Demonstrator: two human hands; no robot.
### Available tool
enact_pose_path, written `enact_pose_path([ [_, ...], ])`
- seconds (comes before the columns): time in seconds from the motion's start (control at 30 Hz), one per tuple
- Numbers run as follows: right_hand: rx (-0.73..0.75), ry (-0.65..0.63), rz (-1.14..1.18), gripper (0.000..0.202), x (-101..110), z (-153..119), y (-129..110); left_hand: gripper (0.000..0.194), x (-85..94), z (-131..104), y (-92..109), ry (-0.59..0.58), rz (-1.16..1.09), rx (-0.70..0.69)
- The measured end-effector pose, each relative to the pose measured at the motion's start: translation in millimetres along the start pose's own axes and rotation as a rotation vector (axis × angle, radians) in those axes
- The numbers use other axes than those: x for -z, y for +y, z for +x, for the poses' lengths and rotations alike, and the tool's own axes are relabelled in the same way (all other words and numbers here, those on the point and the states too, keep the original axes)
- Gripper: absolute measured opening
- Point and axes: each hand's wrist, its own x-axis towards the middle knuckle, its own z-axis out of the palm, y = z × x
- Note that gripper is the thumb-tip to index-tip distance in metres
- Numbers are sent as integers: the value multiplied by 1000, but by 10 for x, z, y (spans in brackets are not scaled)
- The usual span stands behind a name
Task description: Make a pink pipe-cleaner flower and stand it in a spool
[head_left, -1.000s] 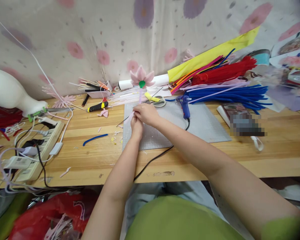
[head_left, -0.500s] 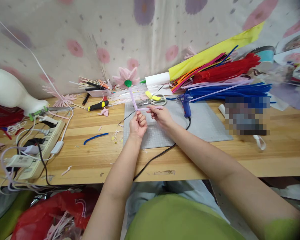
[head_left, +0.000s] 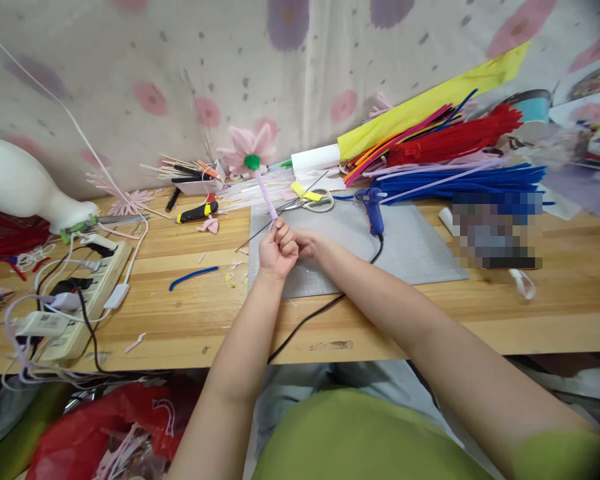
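Observation:
A pink flower [head_left: 247, 148] with a green centre stands upright on a lilac-wrapped stem [head_left: 266, 195]. My left hand [head_left: 279, 250] is closed around the lower end of that stem, above the grey cutting mat. Touching it from the right, my right hand [head_left: 305, 244] is partly hidden behind the left fingers; what its fingers hold cannot be made out. Scissors [head_left: 320, 201] and a thin dark wire [head_left: 253, 236] lie just behind my hands. To the right on the mat [head_left: 410, 247] rests a blue glue gun [head_left: 373, 212].
Bundles of blue [head_left: 460, 181] and red pipe cleaners [head_left: 455, 137] lie at the back right. A power strip [head_left: 93, 300] with tangled cables sits at the left, near a white mannequin form [head_left: 23, 183]. The glue gun's black cable crosses the table's front edge.
My right hand has moved left against my left hand, and the lilac strip it held out to the side no longer shows. The flower has tilted slightly left.

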Motion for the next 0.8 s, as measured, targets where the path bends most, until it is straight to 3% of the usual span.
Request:
enact_pose_path([
  [0.07,-86,-46,-24,26,130,-16,5,25,28,76,-1,31,5,27],
  [0.13,-70,94,-104,16,266,-52,-52,26,57,131,-19,75,30,9],
  [0.2,100,314,-259,15,346,-118,-185,21,72,160,-58,113,84,-30],
  [0.23,226,364,-349,17,352,-160,-272,19,72,165,-85,132,121,-53],
  [0.3,443,266,-534,21,294,-239,-449,16,62,166,-147,189,201,-97],
  [0.37,540,125,-725,34,176,-279,-578,12,48,159,-205,253,266,-131],
  [0.43,518,50,-882,41,55,-258,-626,9,44,158,-242,309,307,-138],
  [0.5,464,24,-961,34,-23,-191,-603,9,60,170,-255,345,338,-138],
  [0.63,484,60,-846,30,-16,-97,-483,9,132,234,-230,365,366,-201],
  [0.8,507,215,-439,33,134,-203,-338,21,165,256,-173,276,333,-189],
])
